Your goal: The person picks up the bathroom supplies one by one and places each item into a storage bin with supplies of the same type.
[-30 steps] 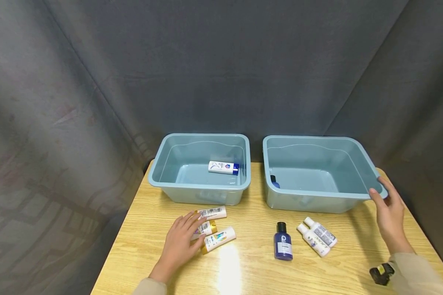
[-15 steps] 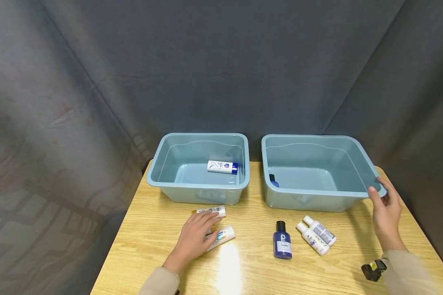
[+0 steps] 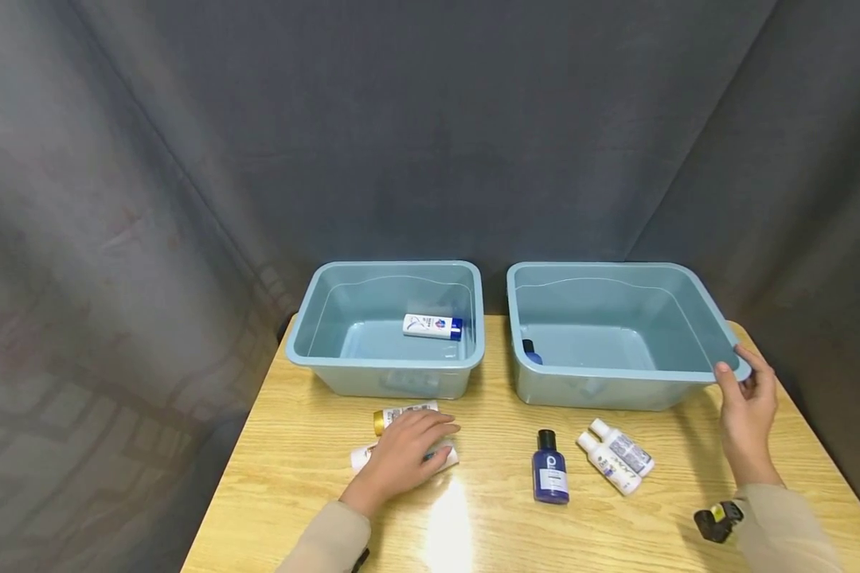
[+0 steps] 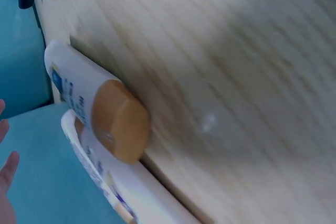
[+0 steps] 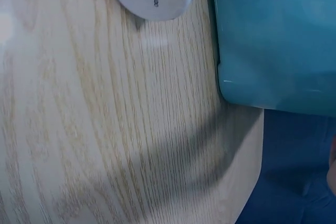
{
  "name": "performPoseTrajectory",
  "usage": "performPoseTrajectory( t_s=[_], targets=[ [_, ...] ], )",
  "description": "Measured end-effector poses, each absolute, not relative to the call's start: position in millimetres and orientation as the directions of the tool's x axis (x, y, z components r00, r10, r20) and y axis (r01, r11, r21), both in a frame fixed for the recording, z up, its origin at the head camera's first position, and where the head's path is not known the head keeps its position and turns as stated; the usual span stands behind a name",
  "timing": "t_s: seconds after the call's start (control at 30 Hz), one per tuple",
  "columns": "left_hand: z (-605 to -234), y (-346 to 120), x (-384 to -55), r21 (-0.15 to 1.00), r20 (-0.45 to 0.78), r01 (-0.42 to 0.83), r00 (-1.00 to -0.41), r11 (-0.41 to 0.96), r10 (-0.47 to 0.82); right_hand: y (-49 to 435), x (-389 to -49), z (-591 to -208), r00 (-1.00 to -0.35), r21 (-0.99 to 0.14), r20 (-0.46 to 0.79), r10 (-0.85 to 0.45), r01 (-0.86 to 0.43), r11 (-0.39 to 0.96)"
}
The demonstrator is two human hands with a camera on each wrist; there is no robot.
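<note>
While the right hand (image 3: 748,418) is gripping the right bin (image 3: 595,393), the left hand (image 3: 406,452) is hovering relaxed over the tubes (image 3: 394,417), ideally squaring up to one.

Long, plain beige sleeves cover the arms, the left sleeve (image 3: 327,543) and the right sleeve (image 3: 787,529) alike, ending at the wrists. A chunky black device (image 3: 709,526) with a yellow patch sits at the right cuff; a black sliver (image 3: 361,560) shows by the left.

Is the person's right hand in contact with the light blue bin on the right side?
Touching: the head view shows the right hand holding the bin at its near right corner, thumb over the rim.
</note>
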State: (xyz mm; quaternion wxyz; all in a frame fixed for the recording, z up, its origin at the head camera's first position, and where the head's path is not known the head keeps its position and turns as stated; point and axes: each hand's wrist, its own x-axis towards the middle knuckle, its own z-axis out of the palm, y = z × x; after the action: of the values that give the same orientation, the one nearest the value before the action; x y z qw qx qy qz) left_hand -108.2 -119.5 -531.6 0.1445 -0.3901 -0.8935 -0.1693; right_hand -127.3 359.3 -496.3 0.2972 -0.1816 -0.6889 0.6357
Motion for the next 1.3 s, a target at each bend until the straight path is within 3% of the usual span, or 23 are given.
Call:
performPoseTrajectory(
  t_s=[0.13, 0.33, 0.5, 1.03, 1.3],
  targets=[
    [-530, -110, -109, 0.145, 0.363, 0.767, -0.629, 0.625, 0.688, 361, -127, -499, -0.746, -0.98, 0.194, 0.637, -0.127, 0.151],
    [-524, -96, -111, 0.079, 0.335, 0.816, -0.563, 0.573, 0.756, 362, -130, -499, -0.745, -0.978, 0.17, 0.645, -0.208, 0.017],
    [-521, -83, -110, 0.062, 0.301, 0.857, -0.505, 0.512, 0.809, 362, -131, -499, -0.752, -0.98, 0.139, 0.644, -0.199, -0.02],
    [-525, -42, -111, 0.074, 0.25, 0.889, -0.456, 0.453, 0.854, 363, -134, -502, -0.728, -0.962, 0.167, 0.665, -0.268, -0.052],
    [-529, -27, -114, 0.073, 0.212, 0.897, -0.44, 0.435, 0.873, 360, -136, -502, -0.723, -0.928, 0.15, 0.675, -0.339, -0.157]
  ],
)
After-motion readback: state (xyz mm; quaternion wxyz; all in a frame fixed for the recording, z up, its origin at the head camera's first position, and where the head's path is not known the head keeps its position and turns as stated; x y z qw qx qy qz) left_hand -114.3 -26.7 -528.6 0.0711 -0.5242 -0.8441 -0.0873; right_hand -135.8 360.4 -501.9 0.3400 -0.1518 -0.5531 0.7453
